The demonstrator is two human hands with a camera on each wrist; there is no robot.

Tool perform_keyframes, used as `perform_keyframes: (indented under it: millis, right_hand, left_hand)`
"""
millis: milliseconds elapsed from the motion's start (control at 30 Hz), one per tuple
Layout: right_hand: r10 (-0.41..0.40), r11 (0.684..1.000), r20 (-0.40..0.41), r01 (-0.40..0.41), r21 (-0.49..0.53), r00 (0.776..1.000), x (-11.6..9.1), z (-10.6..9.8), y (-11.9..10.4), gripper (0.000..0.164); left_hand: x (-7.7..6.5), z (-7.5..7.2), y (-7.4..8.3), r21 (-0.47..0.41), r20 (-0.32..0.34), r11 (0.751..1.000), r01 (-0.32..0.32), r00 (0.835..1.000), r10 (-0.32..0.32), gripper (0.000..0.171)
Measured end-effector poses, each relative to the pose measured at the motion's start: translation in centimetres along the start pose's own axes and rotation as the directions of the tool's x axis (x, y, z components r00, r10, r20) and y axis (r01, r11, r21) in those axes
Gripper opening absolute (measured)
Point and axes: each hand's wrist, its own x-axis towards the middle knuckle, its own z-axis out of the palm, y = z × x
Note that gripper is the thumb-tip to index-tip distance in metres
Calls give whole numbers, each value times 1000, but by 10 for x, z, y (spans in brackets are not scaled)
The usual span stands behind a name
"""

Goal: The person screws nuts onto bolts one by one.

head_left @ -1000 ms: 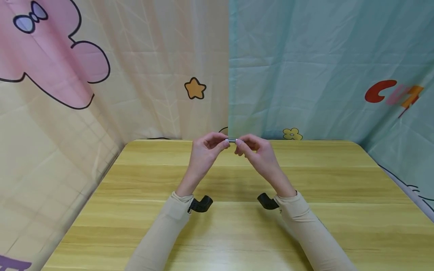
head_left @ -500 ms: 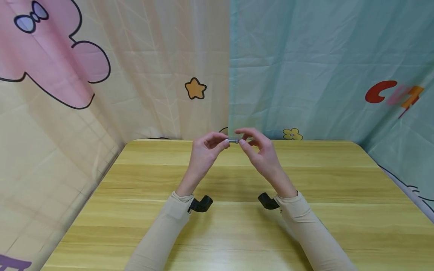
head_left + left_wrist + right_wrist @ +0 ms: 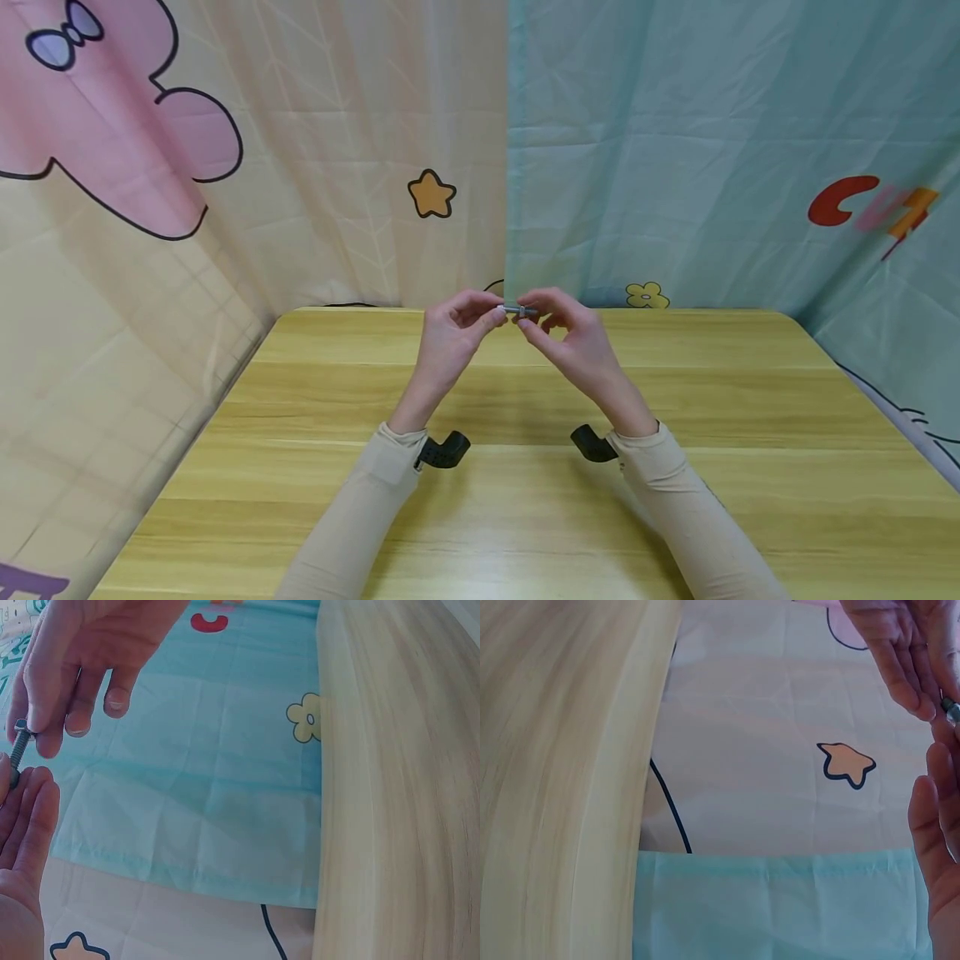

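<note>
In the head view, a small metal bolt (image 3: 511, 309) is held level above the far edge of the table. A nut (image 3: 522, 311) sits on its threaded shaft. My left hand (image 3: 453, 333) pinches the left end between thumb and fingers, hiding most of the bolt's head. My right hand (image 3: 573, 337) is at the other end, its thumb below the nut and its index finger above, parted so the nut shows between them. In the left wrist view, the nut (image 3: 22, 727) lies right by the right fingertips and the threads show below it.
The wood-grain table (image 3: 495, 517) extends beneath both arms. Behind it hang a beige curtain (image 3: 337, 150) and a teal curtain (image 3: 675, 150) with cartoon prints. Black mounts (image 3: 446, 451) are strapped at both wrists.
My right hand has let go of the bolt's right end, opened its fingers, then brought thumb and index back around the nut. The left hand keeps its pinch and place.
</note>
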Motion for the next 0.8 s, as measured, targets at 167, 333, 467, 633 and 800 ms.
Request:
perform_keyframes:
  millis: [167,333,467,633,800]
  right_hand:
    - [59,998,8,-59,26,998,1,0,-11,21]
    - [128,991,17,-128,27,992,4,-2,-35,13]
    - [164,986,21,-164,31,986,4,-2,-35,12]
    - [148,989,20,-148,14,989,4,-3,-35,19]
    - [57,998,8,-57,18,998,5,-4,-37,30]
  left_hand:
    - [0,-1,0,5,-1,1000,0,1000,0,13]
    - [0,0,0,-2,-2,1000,-2,1000,2,15]
    - [0,1,1,-16,-2,1000,5,1000,-5,16]
    - [0,1,1,-11,-6,1000,19,1000,-19,15]
    - [0,1,4,16,-13,998,52,999,-52,13]
